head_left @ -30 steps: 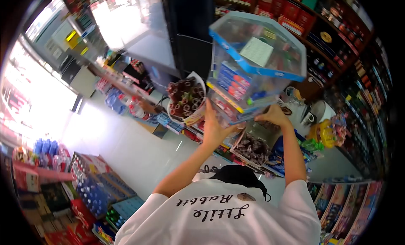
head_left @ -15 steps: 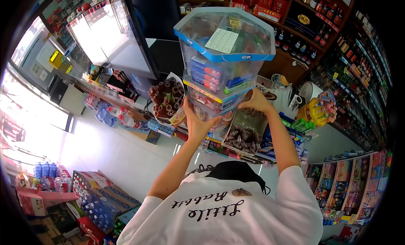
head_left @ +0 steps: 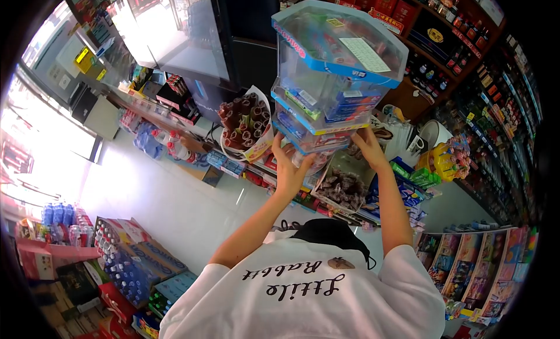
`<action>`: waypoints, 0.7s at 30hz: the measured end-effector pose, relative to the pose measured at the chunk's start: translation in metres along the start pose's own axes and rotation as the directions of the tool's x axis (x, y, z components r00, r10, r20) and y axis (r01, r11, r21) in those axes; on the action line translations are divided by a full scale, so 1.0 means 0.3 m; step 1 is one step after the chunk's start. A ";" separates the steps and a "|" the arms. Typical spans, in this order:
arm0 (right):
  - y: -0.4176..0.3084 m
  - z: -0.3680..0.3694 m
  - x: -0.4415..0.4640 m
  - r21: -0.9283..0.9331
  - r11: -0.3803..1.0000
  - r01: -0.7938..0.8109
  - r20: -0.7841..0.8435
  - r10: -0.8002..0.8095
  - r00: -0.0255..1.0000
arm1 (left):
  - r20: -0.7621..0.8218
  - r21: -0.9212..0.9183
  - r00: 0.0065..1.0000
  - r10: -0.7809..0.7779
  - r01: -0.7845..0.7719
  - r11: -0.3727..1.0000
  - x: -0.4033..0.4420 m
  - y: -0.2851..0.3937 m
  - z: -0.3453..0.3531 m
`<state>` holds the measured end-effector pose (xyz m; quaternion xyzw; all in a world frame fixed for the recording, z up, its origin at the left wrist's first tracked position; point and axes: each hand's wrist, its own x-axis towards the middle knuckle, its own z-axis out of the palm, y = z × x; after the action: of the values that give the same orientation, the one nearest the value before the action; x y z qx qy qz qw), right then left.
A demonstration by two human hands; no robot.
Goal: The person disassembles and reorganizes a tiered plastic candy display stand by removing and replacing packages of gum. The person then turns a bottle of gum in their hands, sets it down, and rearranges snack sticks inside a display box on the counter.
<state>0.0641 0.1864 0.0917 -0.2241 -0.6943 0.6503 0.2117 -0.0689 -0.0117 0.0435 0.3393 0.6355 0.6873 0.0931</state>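
Observation:
A tiered, clear plastic display rack (head_left: 318, 67) with blue rims and a many-sided lid stands before me. Small blue and green boxed packs fill its compartments, and a white printed card (head_left: 365, 54) lies on the lid. My left hand (head_left: 290, 167) grips the lower tier's left side, thumb toward the front. On the opposite side, my right hand (head_left: 370, 149) has its fingers against the lower tier, their tips partly hidden. Left of the rack is a white paper-wrapped tub (head_left: 265, 142) of brown-wrapped sticks. A box of dark wrapped pieces (head_left: 341, 187) sits below my right hand.
A large monitor (head_left: 175, 41) stands at the left of the counter. Bottle shelves (head_left: 431, 32) line the back wall. At right are a yellow tub (head_left: 438, 161) of sweets and a snack rack (head_left: 472, 275). Cartons and bottles (head_left: 125, 275) stack on the floor at left.
The rack has turned: its lid card and yellow strip have swung to the right, showing another face. Both hands remain at the lower tier. The whole view has shifted slightly.

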 end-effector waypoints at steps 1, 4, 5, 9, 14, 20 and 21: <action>0.003 0.002 -0.011 0.014 1.000 0.014 0.033 -0.015 0.999 | 0.006 0.037 1.000 0.028 -0.028 0.999 0.009 0.003 -0.006; 0.011 0.014 -0.033 0.019 0.998 0.061 0.069 -0.062 0.996 | 0.006 0.065 1.000 -0.012 0.011 0.998 0.034 0.042 -0.029; 0.021 0.029 -0.035 -0.004 0.997 0.076 0.040 -0.076 0.996 | 0.024 0.098 0.999 -0.027 0.024 0.995 0.044 0.055 -0.036; 0.005 0.061 -0.029 -0.238 0.969 0.063 0.039 -0.056 0.998 | 0.074 0.096 0.992 -0.101 0.094 0.991 0.061 0.087 -0.053; -0.037 0.074 -0.034 -0.214 0.976 -0.049 0.009 0.052 0.999 | 0.084 -0.037 0.986 -0.147 0.150 0.988 0.061 0.062 -0.059; 0.042 0.087 -0.045 -0.242 0.969 0.049 -0.008 -0.052 0.999 | 0.101 -0.088 0.990 -0.097 0.106 0.991 0.056 0.038 -0.068; 0.040 0.102 -0.048 -0.307 0.950 0.061 -0.045 -0.078 0.996 | 0.106 -0.142 0.990 -0.096 0.110 0.984 0.052 0.021 -0.069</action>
<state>0.0582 0.1539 0.0776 -0.2480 -0.7876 0.5206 0.2171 -0.0908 -0.0207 0.0558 0.3316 0.5943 0.7091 0.1846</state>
